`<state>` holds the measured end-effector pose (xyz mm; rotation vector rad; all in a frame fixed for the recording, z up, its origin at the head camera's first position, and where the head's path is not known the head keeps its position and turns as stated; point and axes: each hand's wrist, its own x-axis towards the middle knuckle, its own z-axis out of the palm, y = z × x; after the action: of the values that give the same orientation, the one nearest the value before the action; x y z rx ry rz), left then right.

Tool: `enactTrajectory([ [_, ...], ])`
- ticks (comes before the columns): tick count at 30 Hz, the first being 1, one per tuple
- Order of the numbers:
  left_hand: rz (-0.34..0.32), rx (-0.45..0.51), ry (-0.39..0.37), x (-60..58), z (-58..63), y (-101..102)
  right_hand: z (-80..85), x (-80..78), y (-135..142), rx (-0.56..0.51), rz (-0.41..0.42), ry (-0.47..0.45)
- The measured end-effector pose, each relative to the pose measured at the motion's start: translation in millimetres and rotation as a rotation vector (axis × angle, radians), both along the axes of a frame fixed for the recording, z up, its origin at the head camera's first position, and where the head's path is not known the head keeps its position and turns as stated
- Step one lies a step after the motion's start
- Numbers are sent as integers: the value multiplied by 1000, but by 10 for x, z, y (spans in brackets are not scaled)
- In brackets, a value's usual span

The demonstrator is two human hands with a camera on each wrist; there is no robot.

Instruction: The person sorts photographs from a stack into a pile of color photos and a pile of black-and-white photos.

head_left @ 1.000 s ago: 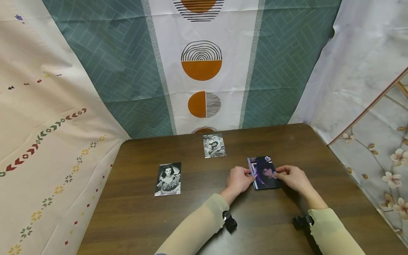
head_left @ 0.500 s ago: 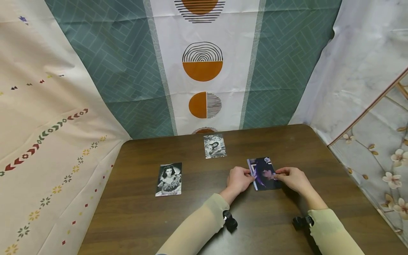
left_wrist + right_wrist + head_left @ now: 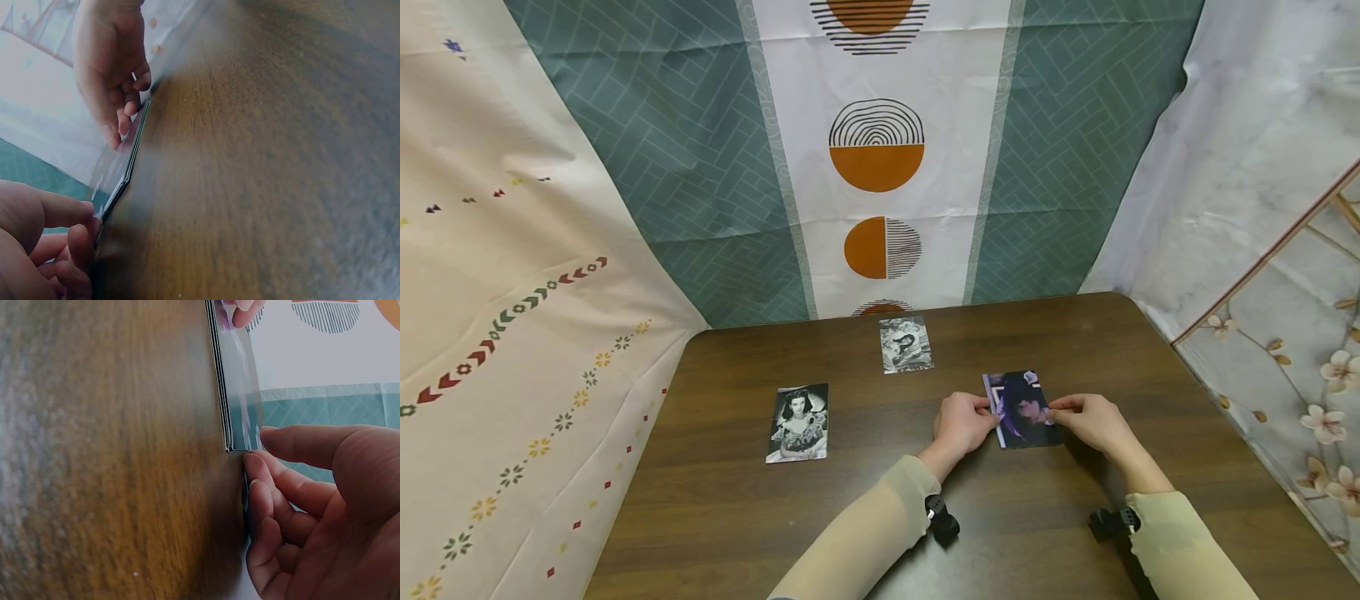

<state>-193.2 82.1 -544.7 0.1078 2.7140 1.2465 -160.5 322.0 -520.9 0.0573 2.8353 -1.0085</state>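
Observation:
In the head view, a stack of photos (image 3: 1019,410) lies on the right part of the table, a dark purplish picture with a person on top. My left hand (image 3: 962,423) pinches its left edge, while my right hand (image 3: 1093,422) pinches the right edge. Several layers show along the stack's near side (image 3: 218,375) in the right wrist view. Glossy light reflects off the top photo (image 3: 119,164) in the left wrist view. The undersides of the photos are hidden.
A black-and-white portrait photo (image 3: 798,423) lies to the left on the brown wooden table (image 3: 715,500). Another black-and-white photo (image 3: 906,345) lies near the far edge. Patterned cloths hang behind the table and at both sides, including a green and white one (image 3: 880,192).

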Motion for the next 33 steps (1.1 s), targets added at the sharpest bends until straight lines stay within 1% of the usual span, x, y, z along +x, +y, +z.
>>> enactTrajectory([
  [5, 0, 18, 0, 8, 24, -31, 18, -22, -13, -5, 4, -7],
  [9, -10, 83, 0, 3, 19, -70, 30, -44, -12, -5, 16, -8],
  [14, -38, 281, -24, -22, -2, -132, 47, -84, -15, -16, 21, -2],
  [16, -46, 347, -26, -35, 1, -164, 59, -110, -29, -21, 12, 9],
  [17, -46, 362, -26, -43, 6, -186, 64, -127, -37, -22, 10, 17],
  [21, -51, 387, -13, -82, 39, -295, 88, -203, -112, -23, 4, 54],
  [24, -48, 399, -16, -120, 61, -396, 103, -267, -209, -39, 11, 61],
  [29, -18, 415, -31, -180, 82, -589, 130, -385, -465, -77, 9, 43],
  [33, 27, 424, -15, -251, 65, -772, 124, -494, -714, -110, 17, 49],
])
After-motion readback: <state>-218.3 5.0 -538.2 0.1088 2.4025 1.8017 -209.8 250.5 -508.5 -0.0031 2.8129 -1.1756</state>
